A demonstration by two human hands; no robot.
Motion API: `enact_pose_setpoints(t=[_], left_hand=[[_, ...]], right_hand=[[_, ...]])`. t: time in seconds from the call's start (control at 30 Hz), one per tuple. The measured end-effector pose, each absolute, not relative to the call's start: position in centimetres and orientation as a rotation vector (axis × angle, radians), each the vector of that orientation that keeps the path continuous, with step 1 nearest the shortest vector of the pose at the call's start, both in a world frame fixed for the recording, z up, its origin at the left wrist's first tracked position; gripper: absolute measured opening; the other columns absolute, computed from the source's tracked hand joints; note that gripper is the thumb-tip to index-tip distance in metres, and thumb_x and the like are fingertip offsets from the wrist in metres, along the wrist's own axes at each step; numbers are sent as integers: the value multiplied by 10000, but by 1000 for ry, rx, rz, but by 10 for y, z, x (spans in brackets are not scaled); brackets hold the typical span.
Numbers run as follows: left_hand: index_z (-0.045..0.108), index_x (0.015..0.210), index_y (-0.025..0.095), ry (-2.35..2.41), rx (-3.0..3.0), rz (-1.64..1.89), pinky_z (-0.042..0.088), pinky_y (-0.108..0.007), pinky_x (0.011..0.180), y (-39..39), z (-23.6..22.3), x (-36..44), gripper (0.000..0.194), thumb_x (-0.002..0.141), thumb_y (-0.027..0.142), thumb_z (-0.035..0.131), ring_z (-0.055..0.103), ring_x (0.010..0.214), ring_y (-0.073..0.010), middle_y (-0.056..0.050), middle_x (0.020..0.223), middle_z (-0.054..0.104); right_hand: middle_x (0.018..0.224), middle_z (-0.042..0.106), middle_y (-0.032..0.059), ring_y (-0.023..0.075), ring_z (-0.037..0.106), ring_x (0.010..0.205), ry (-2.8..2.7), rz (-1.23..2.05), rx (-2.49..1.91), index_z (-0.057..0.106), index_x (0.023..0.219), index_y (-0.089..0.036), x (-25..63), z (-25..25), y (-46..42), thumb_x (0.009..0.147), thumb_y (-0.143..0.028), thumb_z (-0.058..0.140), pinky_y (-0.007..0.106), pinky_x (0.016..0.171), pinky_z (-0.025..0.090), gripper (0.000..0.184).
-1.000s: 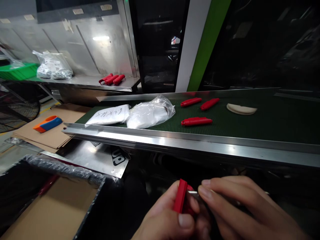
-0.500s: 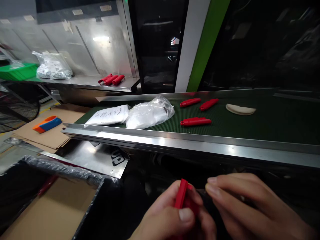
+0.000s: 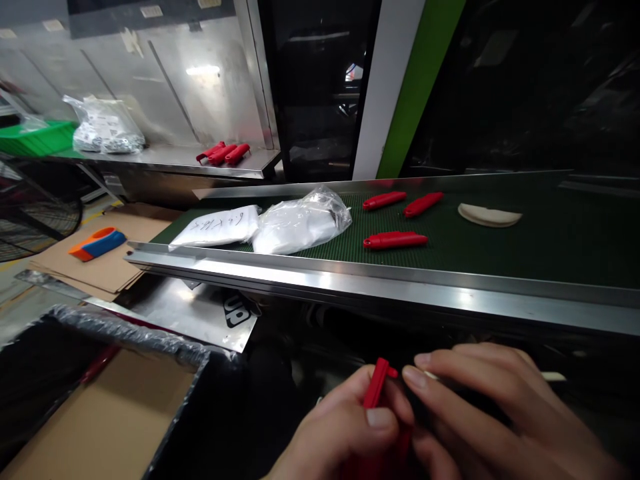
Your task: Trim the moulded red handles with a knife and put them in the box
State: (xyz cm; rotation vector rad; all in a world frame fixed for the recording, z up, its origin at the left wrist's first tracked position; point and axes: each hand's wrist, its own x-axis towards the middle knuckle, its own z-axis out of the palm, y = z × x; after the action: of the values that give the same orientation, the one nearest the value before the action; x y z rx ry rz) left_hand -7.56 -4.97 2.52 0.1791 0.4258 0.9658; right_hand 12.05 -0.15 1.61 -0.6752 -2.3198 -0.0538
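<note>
Tilting up rightward, the red piece (image 3: 376,388) was clamped in the left hand (image 3: 343,428), just left of the right hand (image 3: 495,410), where a thin pale tool (image 3: 553,377) was pinched!

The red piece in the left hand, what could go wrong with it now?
It might slip: the left hand's grip has the red piece between thumb and fingers, in front of the belt rather than over it, so the belt probably wouldn't catch it.

It might also get bumped crooked, because the right hand's grip is very close to its top end.
</note>
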Motion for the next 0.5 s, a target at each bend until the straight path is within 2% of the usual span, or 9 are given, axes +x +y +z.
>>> enact_pose_setpoints(t=[0.13,0.23,0.3,0.4,0.43,0.5], left_hand=[[625,867,164,326,262,995,412,-261,713,-48,7,-69,211,800,363,610,552,610,-130,-38,723,594],[618,846,180,219,269,1027,413,-238,583,-48,-8,-66,240,801,413,582,532,505,-120,-46,694,614],[618,827,174,247,261,1020,433,-233,579,-48,-12,-66,242,784,412,606,556,541,-126,-55,725,623],[622,818,152,364,243,999,472,-230,681,-50,-15,-67,245,757,386,662,595,659,-122,-54,763,620],[620,826,155,357,235,1007,474,-218,653,-51,-17,-67,254,748,391,668,597,646,-120,-51,751,622],[609,860,173,277,208,1004,424,-178,493,-54,-25,-66,281,745,429,635,583,543,-121,-50,705,641]], right_hand=[[1132,654,43,268,574,1027,-2290,-124,-754,568,1336,-329,123,14,-2,815,-157,611,458,882,450,550],[1118,670,49,252,590,1017,-2390,-166,-658,577,1331,-303,126,14,2,852,-206,593,410,858,475,489],[1113,669,55,249,592,1017,-2390,-146,-656,584,1320,-299,125,13,3,862,-202,588,409,866,475,469],[1127,653,59,268,576,1032,-2352,-147,-707,589,1314,-309,122,10,0,826,-166,616,467,921,435,509],[1137,647,58,273,573,1037,-2361,-145,-702,591,1315,-306,123,8,-1,811,-172,631,475,932,426,523],[1140,645,31,255,585,1023,-2341,-70,-741,587,1321,-336,130,3,-2,799,-194,646,437,914,448,544]])
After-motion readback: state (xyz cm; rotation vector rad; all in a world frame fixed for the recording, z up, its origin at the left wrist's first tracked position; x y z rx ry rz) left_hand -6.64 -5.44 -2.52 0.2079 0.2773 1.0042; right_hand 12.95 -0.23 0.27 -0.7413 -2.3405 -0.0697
